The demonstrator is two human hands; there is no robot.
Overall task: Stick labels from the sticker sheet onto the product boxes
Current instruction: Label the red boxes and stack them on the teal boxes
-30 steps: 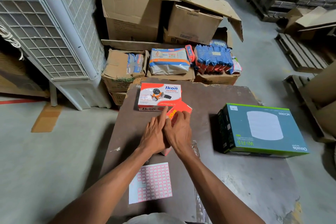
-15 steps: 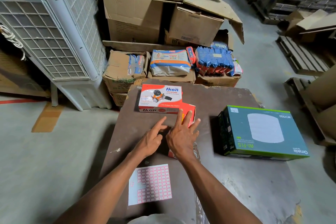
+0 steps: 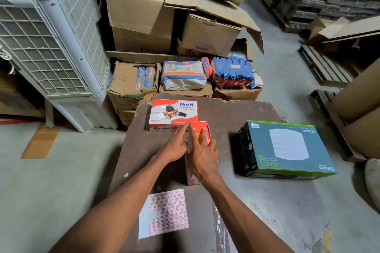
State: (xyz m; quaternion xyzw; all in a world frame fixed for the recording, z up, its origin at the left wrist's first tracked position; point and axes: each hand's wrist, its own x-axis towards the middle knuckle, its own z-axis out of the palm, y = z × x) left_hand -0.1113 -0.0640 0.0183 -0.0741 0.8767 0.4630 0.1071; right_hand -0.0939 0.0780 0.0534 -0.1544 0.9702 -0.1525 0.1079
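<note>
In the head view, the red box (image 3: pixel 202 131) is lying beyond both hands, its long axis running away from the person. The right hand (image 3: pixel 202 157) is pressing flat on it; the left hand (image 3: pixel 174 147) is pointing 1 finger beside it. The sticker sheet (image 3: pixel 163 212) is lying nearer the person than the box, closer to the left hand.

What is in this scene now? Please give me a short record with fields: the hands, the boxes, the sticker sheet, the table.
left hand: left hand, index finger straight, tip at the near edge of the Ikon box
right hand: right hand, fingers straight, pressing on the small red box
sticker sheet: sticker sheet flat near the person, untouched
other box: teal Wi-Fi box lying flat to the right
table: brown table
</note>
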